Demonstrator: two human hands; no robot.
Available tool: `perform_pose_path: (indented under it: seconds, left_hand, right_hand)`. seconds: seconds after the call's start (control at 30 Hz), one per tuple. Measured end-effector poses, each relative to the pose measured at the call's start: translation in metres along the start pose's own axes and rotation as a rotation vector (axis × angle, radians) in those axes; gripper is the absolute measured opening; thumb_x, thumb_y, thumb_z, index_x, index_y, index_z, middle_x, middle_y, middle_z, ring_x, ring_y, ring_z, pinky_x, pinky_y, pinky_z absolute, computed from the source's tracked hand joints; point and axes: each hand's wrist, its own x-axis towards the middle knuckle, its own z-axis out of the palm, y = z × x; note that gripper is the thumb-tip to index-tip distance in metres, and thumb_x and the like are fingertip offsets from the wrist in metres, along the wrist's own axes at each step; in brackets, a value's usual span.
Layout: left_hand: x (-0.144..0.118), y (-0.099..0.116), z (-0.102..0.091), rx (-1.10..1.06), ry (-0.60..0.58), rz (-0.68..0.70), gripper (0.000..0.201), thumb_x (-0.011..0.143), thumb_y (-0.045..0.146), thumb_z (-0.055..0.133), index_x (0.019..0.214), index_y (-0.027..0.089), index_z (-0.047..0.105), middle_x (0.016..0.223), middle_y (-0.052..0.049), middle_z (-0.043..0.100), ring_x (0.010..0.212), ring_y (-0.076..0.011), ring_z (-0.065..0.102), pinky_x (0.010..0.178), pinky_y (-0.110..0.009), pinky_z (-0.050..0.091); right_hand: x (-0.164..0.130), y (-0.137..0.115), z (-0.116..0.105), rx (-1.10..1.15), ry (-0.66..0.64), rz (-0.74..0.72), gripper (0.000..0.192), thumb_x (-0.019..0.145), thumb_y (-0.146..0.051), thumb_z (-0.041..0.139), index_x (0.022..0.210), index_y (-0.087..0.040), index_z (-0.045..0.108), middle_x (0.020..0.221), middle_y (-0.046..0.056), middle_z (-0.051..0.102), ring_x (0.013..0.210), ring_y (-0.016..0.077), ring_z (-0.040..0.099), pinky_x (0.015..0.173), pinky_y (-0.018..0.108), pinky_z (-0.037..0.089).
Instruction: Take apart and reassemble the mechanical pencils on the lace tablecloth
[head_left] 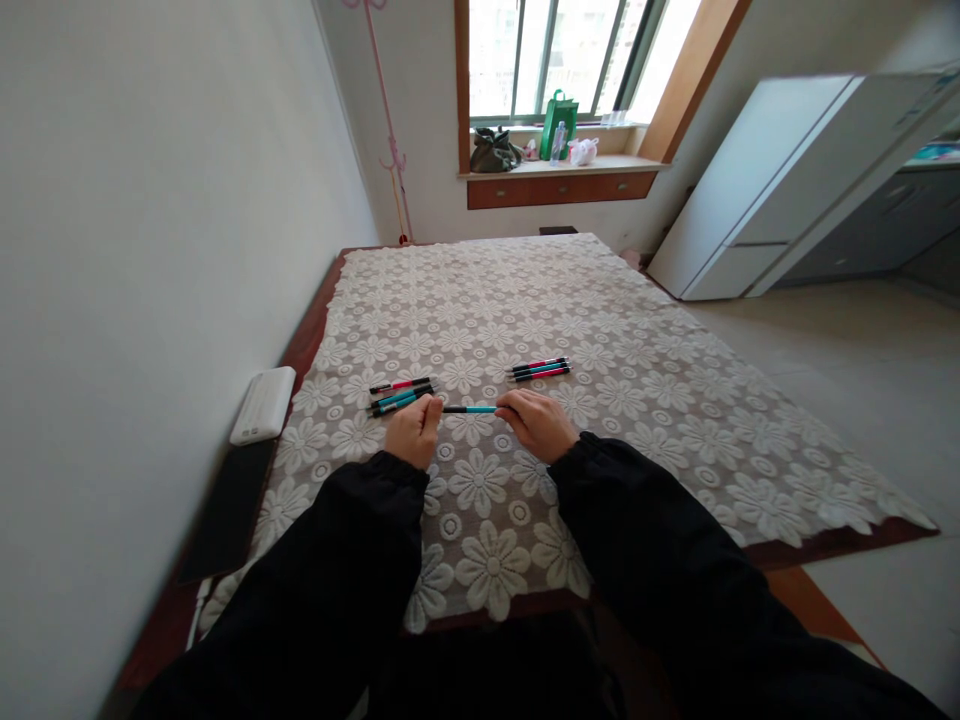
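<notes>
Between my two hands a blue and black pen (470, 409) is held level, just over the lace tablecloth (480, 480). My left hand (415, 430) is closed on its black end. The blue end sits in the closed fingers of my right hand (538, 424). Beyond my left hand lies a loose group of pens: a red and black pen (400, 386) and blue and black pens (401, 402), partly hidden by that hand. Past my right hand, several red and blue pens (538, 369) with black ends lie side by side in a row.
A white power bank (263, 405) and a dark flat device (229, 508) with a white cable (197, 610) lie along the table's left edge by the wall. A window sill (570, 168) at the back holds a green bag (559, 124). A white fridge (750, 190) stands right.
</notes>
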Motion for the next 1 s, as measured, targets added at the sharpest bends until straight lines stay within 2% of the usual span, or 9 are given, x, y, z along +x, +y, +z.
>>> perform_pose_path:
  seconds: [0.13,0.33,0.43,0.57,0.77,0.87,1.0]
  left_hand:
    - [-0.0009,0.0039,-0.0023,-0.036,0.005,0.026,0.036,0.098,0.044,0.038,0.073,0.021,0.051,0.064,0.0,0.055,0.06,-0.0149,0.05,0.06,-0.028,0.034]
    - [-0.001,0.0056,-0.0026,-0.16,-0.02,-0.02,0.045,0.099,0.044,0.035,0.063,0.02,0.047,0.055,0.003,0.047,0.053,-0.0122,0.045,0.057,-0.027,0.032]
    - [-0.0013,0.005,-0.0013,-0.191,-0.072,-0.007,0.049,0.099,0.046,0.035,0.059,0.019,0.046,0.054,0.003,0.047,0.053,-0.0115,0.045,0.057,-0.027,0.032]
    - [-0.0017,0.0048,0.0,-0.237,-0.15,0.021,0.048,0.097,0.049,0.042,0.063,0.018,0.054,0.056,0.002,0.052,0.052,-0.0105,0.045,0.054,-0.025,0.032]
    - [-0.0007,0.0017,0.0012,-0.238,-0.108,0.007,0.035,0.092,0.045,0.054,0.073,0.018,0.066,0.061,0.003,0.058,0.051,-0.0096,0.043,0.051,-0.024,0.031]
    - [-0.0008,-0.0017,0.0031,-0.218,-0.097,0.012,0.032,0.091,0.044,0.056,0.076,0.018,0.068,0.059,0.003,0.056,0.051,-0.0101,0.043,0.05,-0.025,0.031]
    - [-0.0021,-0.0035,0.0042,-0.162,-0.056,0.07,0.028,0.091,0.042,0.058,0.081,0.018,0.069,0.065,0.001,0.059,0.056,-0.0112,0.048,0.052,-0.025,0.033]
  right_hand:
    - [-0.0004,0.0011,0.0041,0.03,-0.02,0.044,0.023,0.105,-0.032,0.048,0.092,-0.02,0.063,0.084,0.005,0.067,0.077,0.0191,0.062,0.069,0.028,0.041]
    - [0.0012,0.0015,0.0029,0.103,0.108,-0.039,0.022,0.105,-0.035,0.049,0.097,-0.02,0.062,0.09,0.006,0.066,0.086,0.0208,0.061,0.077,0.031,0.044]
    - [0.0012,-0.0002,0.0008,0.111,0.137,-0.089,0.02,0.105,-0.036,0.05,0.103,-0.021,0.062,0.091,0.007,0.064,0.088,0.0213,0.06,0.078,0.032,0.046]
    - [0.0004,-0.0009,0.0002,0.119,0.156,-0.095,0.018,0.104,-0.036,0.053,0.106,-0.021,0.063,0.091,0.007,0.063,0.087,0.0209,0.059,0.078,0.031,0.047]
    - [-0.0015,0.0012,0.0017,0.075,0.054,-0.09,0.018,0.103,-0.032,0.053,0.101,-0.02,0.066,0.091,0.006,0.069,0.085,0.02,0.061,0.077,0.03,0.043]
    - [-0.0008,0.0025,0.0016,0.147,0.007,0.009,0.017,0.099,-0.03,0.057,0.095,-0.019,0.07,0.082,0.003,0.068,0.073,0.0166,0.059,0.068,0.028,0.039]
    - [0.003,0.0039,-0.0007,0.334,-0.092,0.158,0.019,0.094,-0.028,0.06,0.086,-0.017,0.072,0.063,-0.002,0.058,0.057,0.0117,0.048,0.055,0.025,0.03]
